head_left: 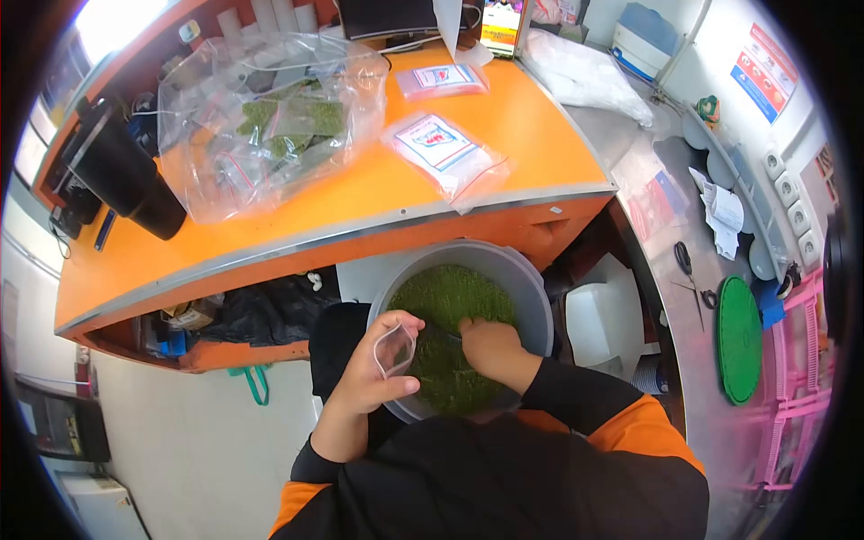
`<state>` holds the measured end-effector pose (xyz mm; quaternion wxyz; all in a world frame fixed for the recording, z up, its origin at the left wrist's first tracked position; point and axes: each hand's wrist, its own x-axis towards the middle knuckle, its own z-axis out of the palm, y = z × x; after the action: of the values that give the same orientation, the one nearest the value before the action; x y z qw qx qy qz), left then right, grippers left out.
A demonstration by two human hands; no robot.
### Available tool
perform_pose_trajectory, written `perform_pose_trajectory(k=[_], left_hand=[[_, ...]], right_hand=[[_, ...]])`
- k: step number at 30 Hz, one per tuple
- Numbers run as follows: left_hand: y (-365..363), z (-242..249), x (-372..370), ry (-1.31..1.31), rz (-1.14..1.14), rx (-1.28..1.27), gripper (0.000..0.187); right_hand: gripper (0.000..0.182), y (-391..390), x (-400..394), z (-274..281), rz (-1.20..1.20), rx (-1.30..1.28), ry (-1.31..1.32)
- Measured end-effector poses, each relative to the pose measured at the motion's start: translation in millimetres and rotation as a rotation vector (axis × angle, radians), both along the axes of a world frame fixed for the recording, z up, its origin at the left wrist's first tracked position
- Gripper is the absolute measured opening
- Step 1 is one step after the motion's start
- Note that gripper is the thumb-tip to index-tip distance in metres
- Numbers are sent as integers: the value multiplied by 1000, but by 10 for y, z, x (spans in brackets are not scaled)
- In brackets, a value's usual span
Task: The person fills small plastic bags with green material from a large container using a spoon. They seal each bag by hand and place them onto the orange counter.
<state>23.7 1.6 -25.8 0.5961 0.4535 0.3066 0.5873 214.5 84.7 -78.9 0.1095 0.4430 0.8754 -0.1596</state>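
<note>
A large grey bucket (537, 301) in front of me holds loose, finely cut green material (454, 288). My left hand (367, 364) is above the bucket's left side, its fingers curled round a small clear plastic bag (394, 351) whose mouth gapes toward me. Inside the bucket, my right hand (493, 351) is closed and presses down at the green material. A thin edge shows by its fingertips, but what it holds is mostly hidden.
On the orange counter (531, 126) lie a big clear bag (360, 171) with green packets, printed packs of bags (438, 148), and a black tumbler (130, 175). A steel table at right carries scissors (684, 259) and a green round lid (738, 340). A white stool (603, 319) stands beside the bucket.
</note>
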Motion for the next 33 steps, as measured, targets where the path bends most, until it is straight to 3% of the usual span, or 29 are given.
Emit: perform_pose_trajectory(k=[10, 19, 22, 25, 28, 31, 33], left_hand=[[-7, -59, -28, -82, 21, 38, 72], [-6, -49, -20, -120, 110, 24, 75], [-14, -49, -41, -117, 103, 16, 76], [-10, -69, -30, -137, 130, 34, 76], [-15, -78, -13, -144, 145, 23, 77], [13, -55, -49, -118, 110, 26, 78], [5, -54, -36, -97, 110, 23, 78]], right_hand=[[15, 61, -3, 55, 88, -77, -67], [31, 53, -24, 72, 140, -85, -38], [23, 76, 15, 41, 95, 91, 132], [17, 159, 58, 296, 93, 293, 79], [21, 57, 100, 363, 153, 184, -144], [16, -154, 161, 497, 214, -133, -209], [17, -118, 225, 552, 187, -136, -114]])
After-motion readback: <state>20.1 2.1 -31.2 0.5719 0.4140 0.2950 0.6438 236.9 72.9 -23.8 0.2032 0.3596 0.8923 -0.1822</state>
